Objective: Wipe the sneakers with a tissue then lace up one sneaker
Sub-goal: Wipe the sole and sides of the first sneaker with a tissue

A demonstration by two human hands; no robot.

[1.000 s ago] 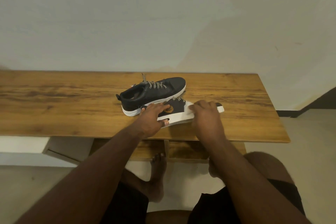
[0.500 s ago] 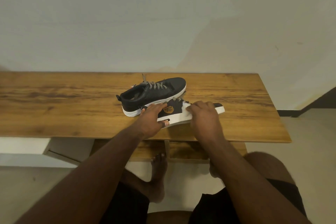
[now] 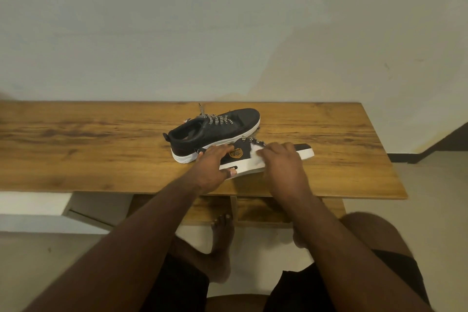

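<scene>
Two black sneakers with white soles sit mid-table. The far sneaker [image 3: 215, 132] stands upright with patterned laces threaded. The near sneaker [image 3: 240, 157] lies tipped on its side, sole toward me, an orange badge showing. My left hand [image 3: 211, 168] grips its heel end, thumb under the sole. My right hand [image 3: 281, 162] presses a white tissue [image 3: 254, 151] against its side near the toe. Most of the tissue is hidden under my fingers.
The wooden table [image 3: 101, 154] runs left to right against a pale wall, its right edge just past the sneakers. A shelf sits beneath the top. My bare feet and knees are below the front edge.
My right hand has slid the tissue slightly along the near sneaker's side, and more white tissue shows beside my fingers. My left hand stays on the heel.
</scene>
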